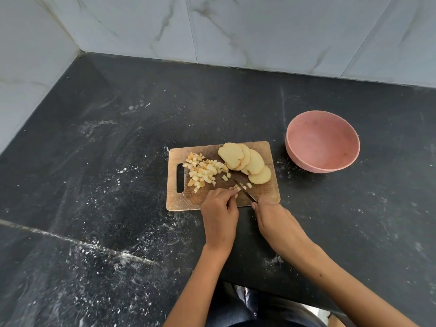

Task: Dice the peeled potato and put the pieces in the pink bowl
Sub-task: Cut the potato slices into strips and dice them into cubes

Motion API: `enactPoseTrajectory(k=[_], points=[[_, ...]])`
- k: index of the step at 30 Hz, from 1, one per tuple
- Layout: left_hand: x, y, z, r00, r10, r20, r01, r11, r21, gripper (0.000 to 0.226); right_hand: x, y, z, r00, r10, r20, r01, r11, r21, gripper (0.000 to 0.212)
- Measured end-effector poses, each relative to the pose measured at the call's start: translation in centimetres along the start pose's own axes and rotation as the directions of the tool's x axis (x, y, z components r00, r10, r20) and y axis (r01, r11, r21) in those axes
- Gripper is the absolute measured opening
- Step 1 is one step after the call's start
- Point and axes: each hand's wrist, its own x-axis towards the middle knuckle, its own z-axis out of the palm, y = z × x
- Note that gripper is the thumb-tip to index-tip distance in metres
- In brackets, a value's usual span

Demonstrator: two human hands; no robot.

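A: Board status?
B: Wooden cutting board (221,199) on the black countertop (106,161). Diced potato pieces (203,171) heaped at its left; overlapping potato slices (245,161) at far right.
A: Hands?
B: Left hand (219,208), fingers curled, pinches a small potato strip (236,188) at the near edge. Right hand (271,213) grips the knife (245,191), blade angled across that strip.
A: Bowl?
B: Pink bowl (295,152) right of the board, apart from it, no pieces inside.
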Motion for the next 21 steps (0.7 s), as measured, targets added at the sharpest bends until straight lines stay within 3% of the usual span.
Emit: enactPoseTrajectory(k=[12, 15, 21], points=[[0.2, 0.0, 0.3, 0.998, 0.062, 0.009, -0.062, 0.996, 0.069, 0.020, 0.2, 0.7, 1.0, 0.993, 0.068, 0.098, -0.053, 0.989, -0.139, 0.016], [0.1, -0.1, 0.5, 0.996, 0.084, 0.005, -0.084, 0.993, 0.087, 0.019, -1.3, 2.0, 1.1, 0.990, 0.085, 0.111, -0.070, 0.989, -0.131, 0.022], [-1.0, -0.8, 0.5, 0.985, 0.173, 0.020, -0.174, 0.972, 0.157, 0.025, -1.9, 1.8, 0.5, 0.998, -0.029, -0.064, 0.030, 0.999, 0.013, 0.018]])
